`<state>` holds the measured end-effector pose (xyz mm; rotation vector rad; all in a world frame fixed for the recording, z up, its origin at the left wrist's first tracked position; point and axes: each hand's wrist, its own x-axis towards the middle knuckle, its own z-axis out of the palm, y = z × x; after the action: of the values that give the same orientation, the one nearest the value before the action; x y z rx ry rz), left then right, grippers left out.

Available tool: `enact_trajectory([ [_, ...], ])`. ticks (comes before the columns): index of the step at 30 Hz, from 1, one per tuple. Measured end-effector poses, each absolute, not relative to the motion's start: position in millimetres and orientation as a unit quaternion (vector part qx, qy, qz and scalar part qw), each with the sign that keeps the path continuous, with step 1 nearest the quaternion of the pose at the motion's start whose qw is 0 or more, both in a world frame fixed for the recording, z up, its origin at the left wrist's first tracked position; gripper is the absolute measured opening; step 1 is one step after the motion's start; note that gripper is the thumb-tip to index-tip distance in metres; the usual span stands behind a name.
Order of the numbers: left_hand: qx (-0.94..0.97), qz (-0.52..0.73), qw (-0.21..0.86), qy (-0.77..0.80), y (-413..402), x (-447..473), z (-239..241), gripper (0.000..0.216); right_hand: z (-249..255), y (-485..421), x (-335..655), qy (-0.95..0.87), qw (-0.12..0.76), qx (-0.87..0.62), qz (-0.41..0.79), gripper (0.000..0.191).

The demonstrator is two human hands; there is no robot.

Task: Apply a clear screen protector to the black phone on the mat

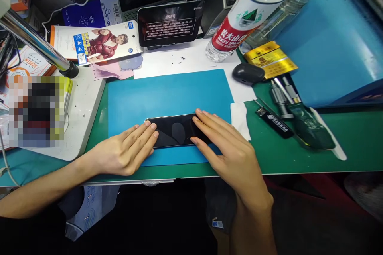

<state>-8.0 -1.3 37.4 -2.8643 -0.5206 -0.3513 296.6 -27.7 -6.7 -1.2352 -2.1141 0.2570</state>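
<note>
A black smartphone (172, 130) lies flat, screen up, on a blue mat (167, 87) in the middle of the bench. My left hand (128, 147) rests with straight fingers laid over the phone's left end. Over its right end, my right hand (230, 147) has its fingers stretched out, thumb apart, touching the glass. Both hands press from above rather than wrap round the phone, and their fingers cover its two ends. A paler rounded patch shows on the dark screen between them.
Behind the mat a second phone (170, 24) stands propped, showing text. A water bottle (239, 20), black earbud case (248, 73), yellow packet (271, 59), black lighter-like stick (275, 123) and green-handled tool (311, 127) are at right. At left are a lamp pole (38, 40) on a white base and a screen-protector box (95, 44).
</note>
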Motion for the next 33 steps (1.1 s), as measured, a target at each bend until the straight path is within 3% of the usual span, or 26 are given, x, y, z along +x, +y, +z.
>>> enact_trajectory([
  [11, -0.964, -0.124, 0.192, -0.137, 1.3, -3.9, 42.9, 0.035, -6.9, -25.8, 297.0, -0.806, 0.34, -0.471, 0.111, 0.057],
  [33, -0.967, -0.139, 0.16, -0.138, 3.1, -7.8, 46.3, 0.042, -8.9, -24.7, 297.6, -0.798, 0.348, -0.472, 0.14, 0.054],
])
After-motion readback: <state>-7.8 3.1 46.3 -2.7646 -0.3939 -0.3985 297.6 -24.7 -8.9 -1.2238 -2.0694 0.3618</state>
